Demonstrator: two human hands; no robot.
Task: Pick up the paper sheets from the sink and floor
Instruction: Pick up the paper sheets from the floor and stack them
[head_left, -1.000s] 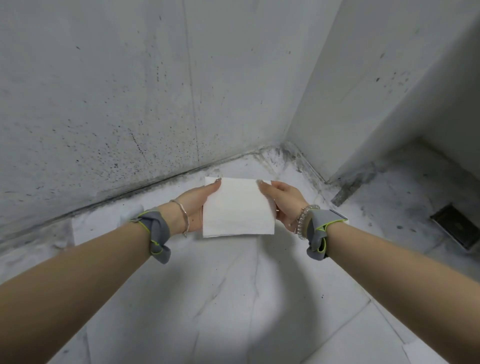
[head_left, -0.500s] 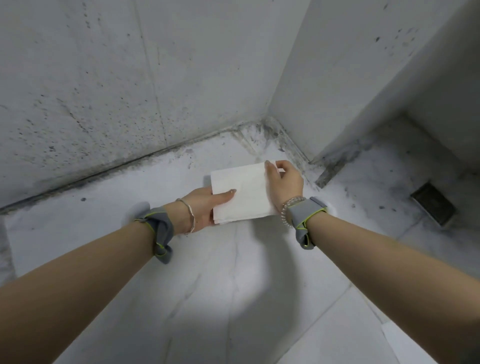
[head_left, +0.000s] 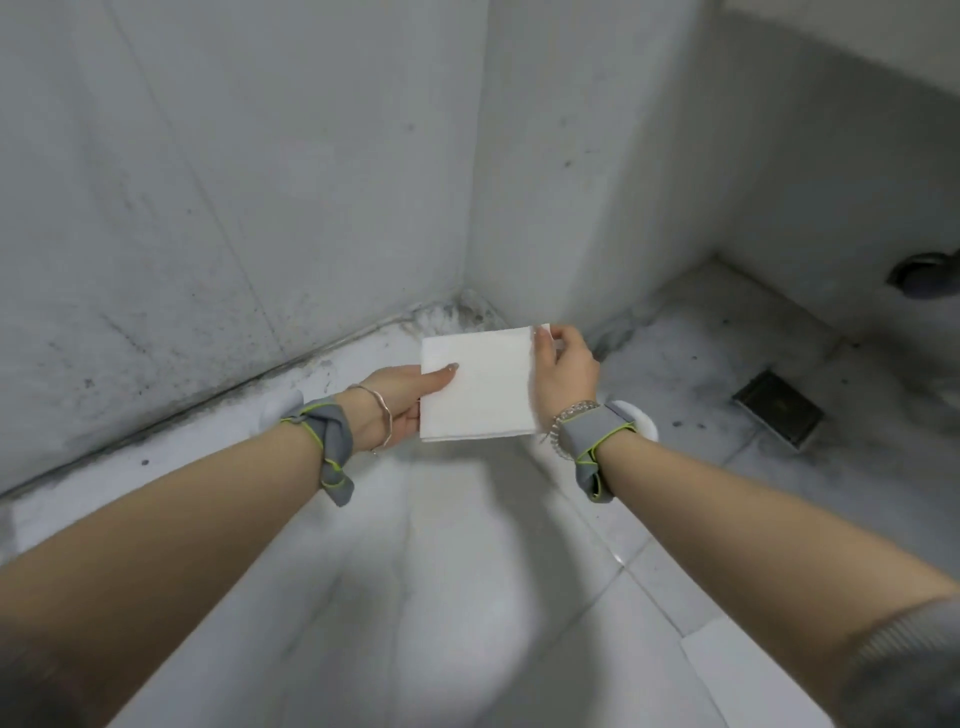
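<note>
White paper sheet (head_left: 480, 389) pinched at its sides by left hand (head_left: 397, 402) and right hand (head_left: 566, 371), dark floor drain (head_left: 777, 409) well apart.

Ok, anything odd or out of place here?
Nothing spilled or broken. Dark mould-like specks line the foot of the wall, thickest in the corner. The paper sheet, held between left hand and right hand, looks clean. A pale rectangle on the floor may be another sheet.

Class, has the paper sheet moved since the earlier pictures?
Yes, rightward: the paper sheet, earlier left of the wall corner, now lines up with it.
</note>
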